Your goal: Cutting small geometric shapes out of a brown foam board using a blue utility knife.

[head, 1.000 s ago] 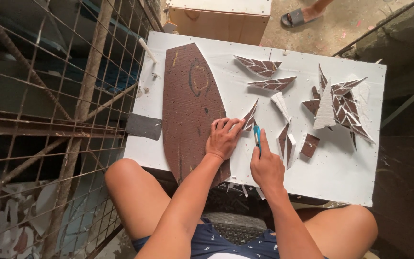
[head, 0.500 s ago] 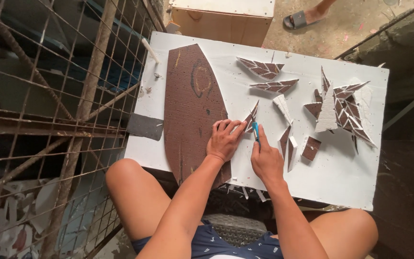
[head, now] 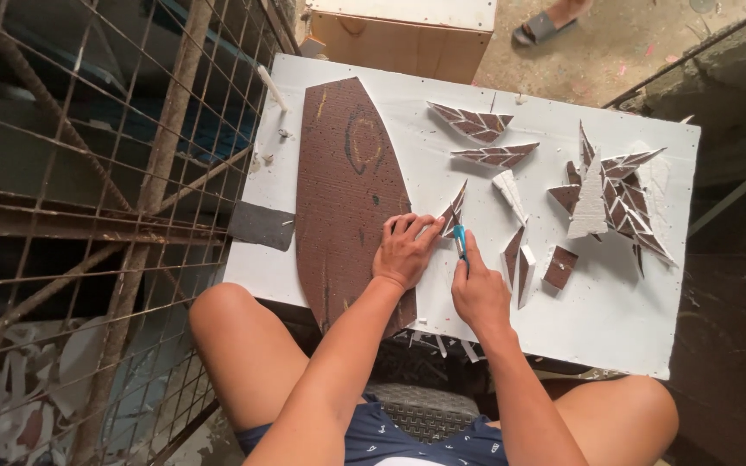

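Nearest to the camera are the person's bare knees and dark blue shorts, with both forearms reaching forward over the white counter (head: 615, 319). The right hand (head: 477, 293) has its grip closed around a small blue cutter (head: 461, 244), whose tip points away from the body and meets a small pointed brown piece (head: 452, 214). The left hand (head: 403, 250) lies flat with fingers spread, not gripping; it presses on the edge of the large brown sheet (head: 347, 190) and its fingertips touch the small piece. Just beside the right hand, to its right, stand some narrow cut shapes (head: 515, 259) and a small brown square (head: 559, 266). Farther away lie two leaf-like patterned pieces (head: 477, 125) and a heap of pointed scraps (head: 615, 194). Beyond the counter is a cardboard box (head: 399, 43); on the left, a rusty wire fence (head: 88, 173)
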